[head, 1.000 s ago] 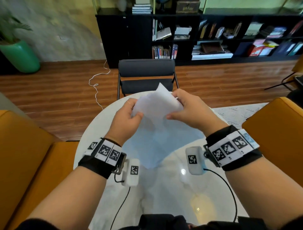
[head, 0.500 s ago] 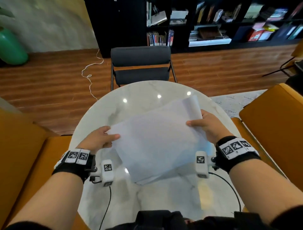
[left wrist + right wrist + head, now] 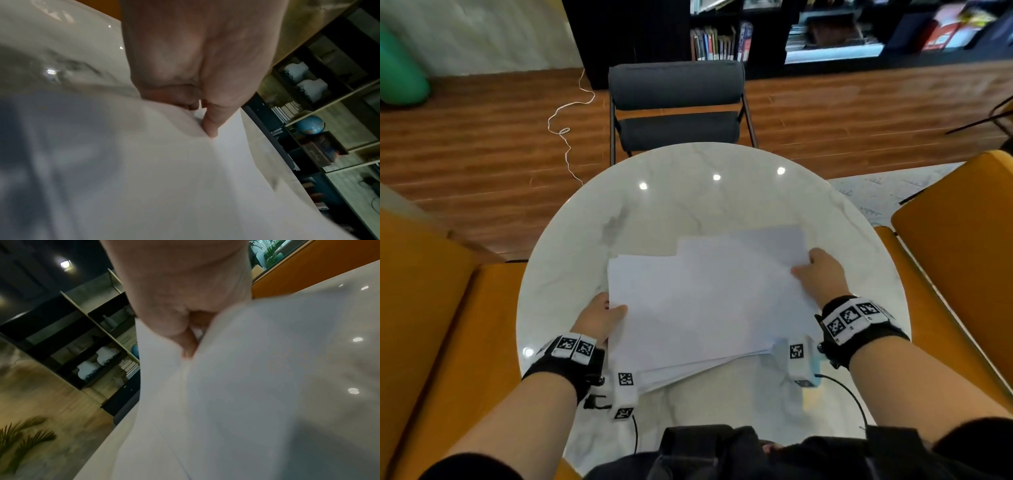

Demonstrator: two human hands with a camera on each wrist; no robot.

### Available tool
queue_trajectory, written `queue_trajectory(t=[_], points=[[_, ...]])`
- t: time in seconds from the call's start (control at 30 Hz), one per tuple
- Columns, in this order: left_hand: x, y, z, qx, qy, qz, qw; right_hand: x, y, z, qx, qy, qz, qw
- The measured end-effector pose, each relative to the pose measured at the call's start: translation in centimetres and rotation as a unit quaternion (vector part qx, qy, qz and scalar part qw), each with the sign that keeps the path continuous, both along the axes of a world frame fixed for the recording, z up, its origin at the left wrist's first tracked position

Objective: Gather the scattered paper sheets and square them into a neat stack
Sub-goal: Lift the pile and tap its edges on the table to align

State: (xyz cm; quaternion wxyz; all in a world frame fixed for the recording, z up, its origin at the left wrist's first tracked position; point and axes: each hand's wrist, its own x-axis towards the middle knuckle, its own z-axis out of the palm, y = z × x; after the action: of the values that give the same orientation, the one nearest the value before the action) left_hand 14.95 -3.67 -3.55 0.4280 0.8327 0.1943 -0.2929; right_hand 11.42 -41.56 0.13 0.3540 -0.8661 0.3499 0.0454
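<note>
Both hands (image 3: 599,317) (image 3: 820,274) pinch the paper sheets' (image 3: 705,305) edges.

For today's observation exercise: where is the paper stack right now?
In the head view, the paper stack lies on the near half of the round table, gripped between left hand and right hand.

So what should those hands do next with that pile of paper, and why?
Probably tap the bundle of white paper sheets edge-down on the round white marble table to even them. The left hand and right hand grip opposite sides, yet the far edges step unevenly and the near edges fan apart.
</note>
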Motion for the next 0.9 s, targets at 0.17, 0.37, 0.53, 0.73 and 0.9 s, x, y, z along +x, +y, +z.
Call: queue_trajectory(t=[0.17, 0.37, 0.53, 0.73, 0.9], points=[[-0.2, -0.7, 0.8, 0.042, -0.029, -0.025, 0.998, 0.6, -2.6, 2.3, 0.085, -0.202, -0.216, 0.951], [0.1, -1.7, 1.6, 0.026, -0.021, -0.057, 0.998, 0.6, -0.8, 2.1, 0.19, -0.099, -0.102, 0.971], [0.1, -1.9, 1.7, -0.071, 0.004, 0.026, 0.997, 0.0, 2.6, -1.1, 0.132, 0.046, 0.078, 0.987], [-0.2, -2.3, 2.0, -0.214, 0.096, 0.146, 0.961, -1.2, 4.3, -3.6, 0.056, 0.088, 0.114, 0.988], [0.2, -3.0, 2.6, -0.261, 0.134, 0.127, 0.947, -1.1, 4.7, -4.1, 0.032, 0.089, 0.135, 0.986]])
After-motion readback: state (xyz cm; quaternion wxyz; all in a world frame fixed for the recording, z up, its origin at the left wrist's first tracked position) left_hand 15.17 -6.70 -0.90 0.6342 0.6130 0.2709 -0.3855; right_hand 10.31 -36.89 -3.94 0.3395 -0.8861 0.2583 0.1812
